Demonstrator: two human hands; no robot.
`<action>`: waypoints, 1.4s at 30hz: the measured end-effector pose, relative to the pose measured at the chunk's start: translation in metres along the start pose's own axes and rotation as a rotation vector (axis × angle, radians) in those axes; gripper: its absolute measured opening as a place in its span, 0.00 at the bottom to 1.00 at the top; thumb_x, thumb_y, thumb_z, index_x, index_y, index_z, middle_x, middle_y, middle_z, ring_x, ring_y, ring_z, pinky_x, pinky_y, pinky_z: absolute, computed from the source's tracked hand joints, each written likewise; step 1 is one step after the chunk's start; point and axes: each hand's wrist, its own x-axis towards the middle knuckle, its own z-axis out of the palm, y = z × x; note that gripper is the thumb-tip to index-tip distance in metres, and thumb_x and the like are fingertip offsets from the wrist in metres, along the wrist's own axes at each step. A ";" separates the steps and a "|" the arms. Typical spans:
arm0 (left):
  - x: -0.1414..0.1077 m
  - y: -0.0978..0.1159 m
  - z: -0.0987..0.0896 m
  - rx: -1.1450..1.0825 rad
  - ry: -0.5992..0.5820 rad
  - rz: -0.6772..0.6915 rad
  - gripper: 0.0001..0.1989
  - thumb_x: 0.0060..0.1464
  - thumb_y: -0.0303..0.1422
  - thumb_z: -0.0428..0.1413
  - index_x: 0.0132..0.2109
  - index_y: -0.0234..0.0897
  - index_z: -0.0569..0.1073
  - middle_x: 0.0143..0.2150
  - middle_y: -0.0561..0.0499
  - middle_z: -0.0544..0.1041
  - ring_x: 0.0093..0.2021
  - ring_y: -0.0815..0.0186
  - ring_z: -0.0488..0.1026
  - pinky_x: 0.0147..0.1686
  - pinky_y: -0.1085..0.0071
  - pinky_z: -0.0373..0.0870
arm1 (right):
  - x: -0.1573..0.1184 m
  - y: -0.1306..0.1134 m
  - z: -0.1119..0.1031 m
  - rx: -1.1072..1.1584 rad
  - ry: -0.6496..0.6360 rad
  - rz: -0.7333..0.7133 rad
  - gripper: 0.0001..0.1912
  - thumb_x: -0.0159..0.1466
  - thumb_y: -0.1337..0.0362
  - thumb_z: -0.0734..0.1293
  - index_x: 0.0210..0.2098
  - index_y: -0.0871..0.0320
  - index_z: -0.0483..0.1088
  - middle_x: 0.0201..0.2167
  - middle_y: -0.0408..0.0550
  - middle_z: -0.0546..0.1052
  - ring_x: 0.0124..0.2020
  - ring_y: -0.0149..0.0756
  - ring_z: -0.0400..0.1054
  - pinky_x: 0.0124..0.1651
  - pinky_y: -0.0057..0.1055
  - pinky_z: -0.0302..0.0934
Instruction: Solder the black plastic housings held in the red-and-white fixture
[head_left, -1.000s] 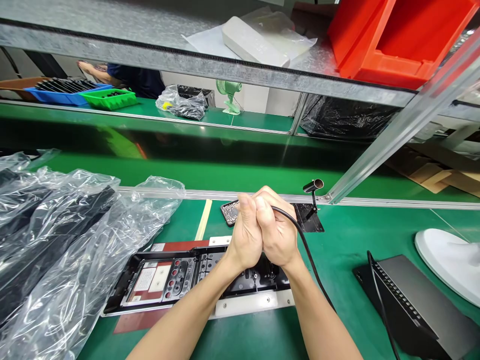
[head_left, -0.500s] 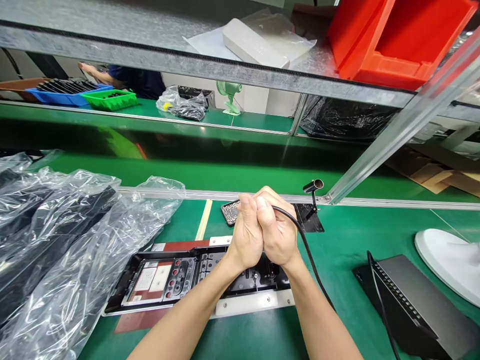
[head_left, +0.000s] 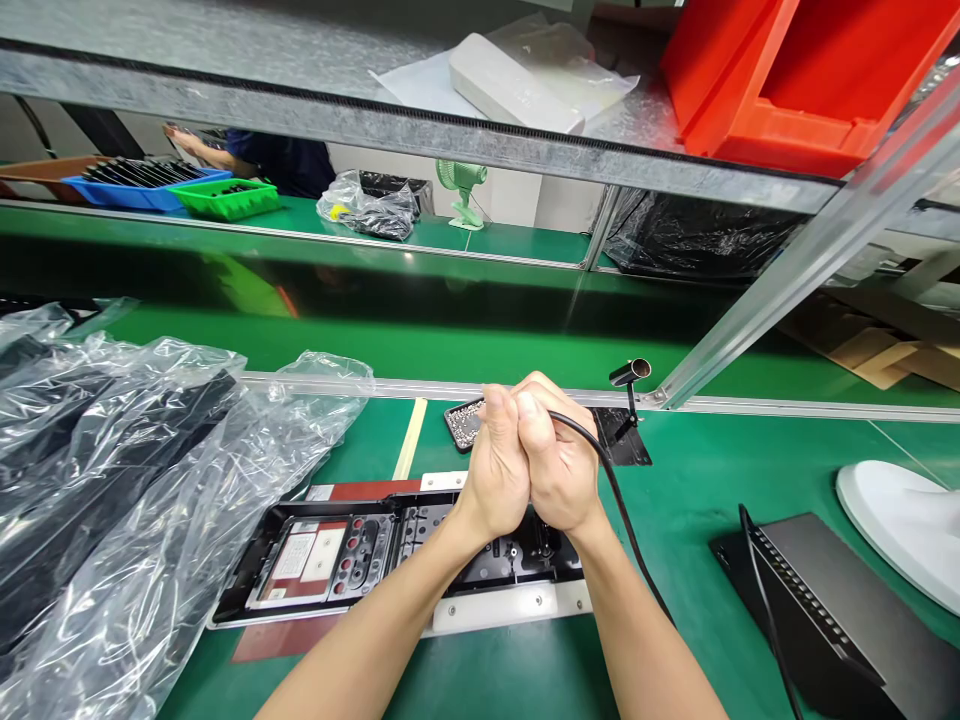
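1. Hardly anything has moved since the earlier frame: the whole view has slid slightly sideways, while the two hands keep the same clasp over the same spot.
2. The left hand (head_left: 499,470) and right hand (head_left: 559,465) are pressed together, fingers curled in tight and thumbs side by side on top, with no gap showing between them.
3. A black cable (head_left: 615,485) comes out of the right fist; whatever else sits inside the clasp is hidden.
4. The cable arches away to the right, then runs down toward the person, outside the right forearm.
5. Below the hands lies a black panel (head_left: 367,552), ribbed inside facing up, its long axis running left to right, the left end slightly nearer the person. Forearms cover part of it.
6. It rests over white blocks (head_left: 510,606) on a green bench (head_left: 690,500), with a screw tray (head_left: 463,427) just beyond and plastic bags (head_left: 172,480) at left.
7. Farther back are a green fan (head_left: 461,178) and a co-worker's dark sleeve (head_left: 285,165).
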 end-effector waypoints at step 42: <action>0.000 -0.001 0.000 0.012 -0.045 -0.045 0.33 0.67 0.56 0.32 0.32 0.40 0.69 0.32 0.49 0.75 0.34 0.65 0.74 0.39 0.68 0.74 | -0.001 0.000 0.002 0.015 0.030 0.051 0.25 0.74 0.53 0.57 0.23 0.55 0.66 0.24 0.44 0.63 0.29 0.32 0.60 0.36 0.34 0.63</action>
